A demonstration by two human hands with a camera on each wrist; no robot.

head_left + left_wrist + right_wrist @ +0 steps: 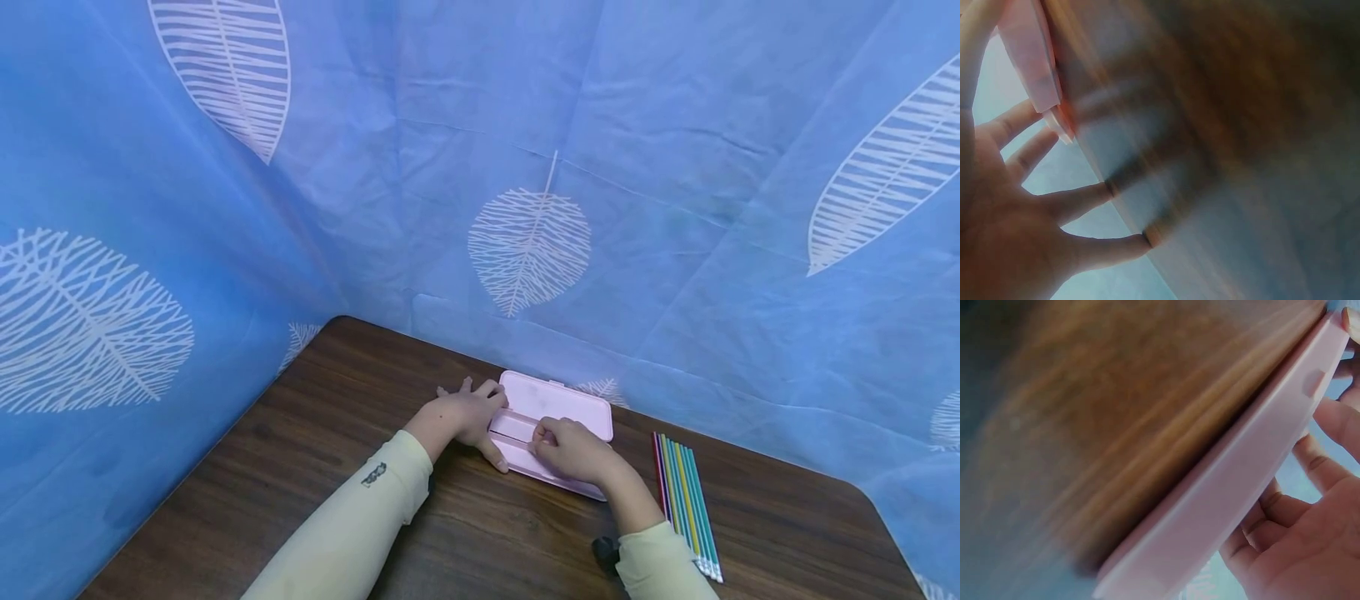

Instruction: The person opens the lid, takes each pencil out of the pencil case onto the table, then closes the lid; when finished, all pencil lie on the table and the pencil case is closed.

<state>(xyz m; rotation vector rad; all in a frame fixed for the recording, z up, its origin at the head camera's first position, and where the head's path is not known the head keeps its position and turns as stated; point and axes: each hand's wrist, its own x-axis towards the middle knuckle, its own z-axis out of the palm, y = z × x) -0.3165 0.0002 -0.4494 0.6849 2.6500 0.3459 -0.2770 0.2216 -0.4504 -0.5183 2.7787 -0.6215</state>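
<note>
A pink pencil case (555,402) lies open on the table, its lid tipped back toward the curtain. My left hand (474,415) is at the case's left end, thumb near the front corner and the other fingers spread. In the left wrist view those fingers are straight, beside the end of the pencil case (1034,62). My right hand (576,451) is over the open base, fingers bent down into the inner compartment. The near wall of the pencil case (1222,487) hides part of that grasp in the right wrist view; I cannot tell whether the fingertips pinch anything.
Several pencils (686,500), mostly teal with one yellow and darker ones at the left, lie side by side to the right of the case, beside my right forearm. A dark wood table (360,392) ends at a blue curtain (420,208) with white leaf prints.
</note>
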